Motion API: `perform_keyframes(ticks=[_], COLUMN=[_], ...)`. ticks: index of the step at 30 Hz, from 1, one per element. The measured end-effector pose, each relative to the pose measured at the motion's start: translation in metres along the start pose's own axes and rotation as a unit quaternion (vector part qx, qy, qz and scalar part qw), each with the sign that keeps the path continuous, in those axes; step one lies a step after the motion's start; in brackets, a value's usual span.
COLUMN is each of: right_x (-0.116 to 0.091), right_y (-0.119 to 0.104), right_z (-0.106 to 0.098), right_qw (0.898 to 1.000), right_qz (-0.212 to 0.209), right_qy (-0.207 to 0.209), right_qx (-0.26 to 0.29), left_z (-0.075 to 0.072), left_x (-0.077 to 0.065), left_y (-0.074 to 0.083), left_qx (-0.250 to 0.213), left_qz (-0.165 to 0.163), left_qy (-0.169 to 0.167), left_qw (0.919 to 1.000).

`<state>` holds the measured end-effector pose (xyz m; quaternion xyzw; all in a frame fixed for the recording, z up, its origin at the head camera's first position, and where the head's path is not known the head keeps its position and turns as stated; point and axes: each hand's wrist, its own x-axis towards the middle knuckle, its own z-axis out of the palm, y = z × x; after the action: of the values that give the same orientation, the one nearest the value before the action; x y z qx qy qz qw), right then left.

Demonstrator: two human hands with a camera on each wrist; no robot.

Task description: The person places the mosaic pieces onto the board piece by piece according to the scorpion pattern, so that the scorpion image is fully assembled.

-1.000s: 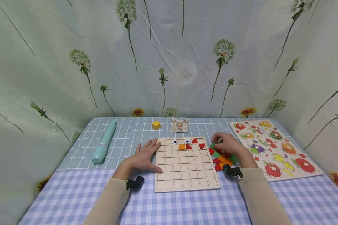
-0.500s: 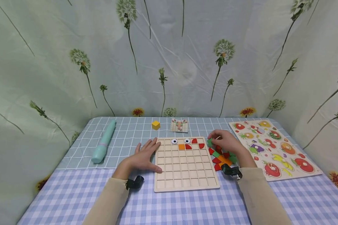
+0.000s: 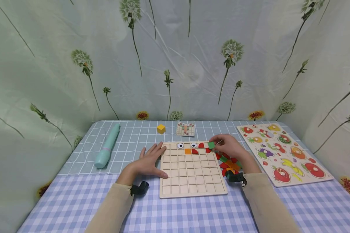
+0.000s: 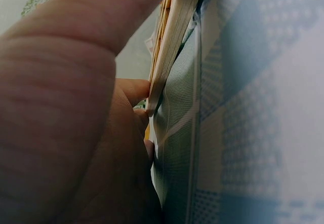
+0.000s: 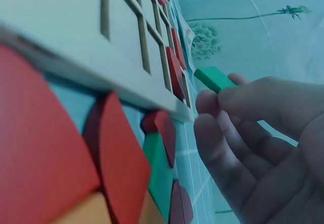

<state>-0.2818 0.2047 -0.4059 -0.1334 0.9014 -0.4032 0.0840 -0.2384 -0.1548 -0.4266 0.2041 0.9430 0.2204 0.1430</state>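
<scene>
A pale wooden grid board [image 3: 189, 178] lies in the middle of the table. My left hand [image 3: 147, 163] rests along its left side, fingers spread and touching the edge. Between thumb and fingertips, my right hand [image 3: 231, 148] pinches a green square tile [image 3: 211, 145] over the board's top right corner. In the right wrist view this green tile [image 5: 215, 78] is held tilted, apart from the board. Two eye tiles [image 3: 180, 146], an orange square [image 3: 188, 151] and several red quarter-round pieces [image 3: 201, 145] sit in the upper cells.
Loose red, green and orange tiles [image 3: 230, 165] lie piled right of the board. Beyond them is a fruit puzzle board [image 3: 283, 152]. A pattern card [image 3: 185, 129] and a yellow cube [image 3: 161, 129] stand behind; a teal cylinder-shaped case [image 3: 106, 149] lies at left.
My right hand has picked the green tile from the pile and carried it left to the board's top right corner. The left hand has stayed in place.
</scene>
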Motion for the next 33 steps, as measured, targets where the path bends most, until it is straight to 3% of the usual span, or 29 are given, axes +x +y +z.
perform_keyframes(ticks=[8, 33], right_x=[0.005, 0.009], right_y=[-0.006, -0.019], right_z=[0.009, 0.029], right_qw=[0.999, 0.997], right_qz=[-0.020, -0.016], right_qy=[0.004, -0.014], right_qx=[-0.044, -0.070], left_z=[0.000, -0.001], left_x=[0.000, -0.002], left_y=[0.000, 0.003], left_qx=[0.000, -0.001], left_qz=[-0.001, -0.002], left_qy=[-0.001, 0.000], left_qw=[1.0000, 1.0000])
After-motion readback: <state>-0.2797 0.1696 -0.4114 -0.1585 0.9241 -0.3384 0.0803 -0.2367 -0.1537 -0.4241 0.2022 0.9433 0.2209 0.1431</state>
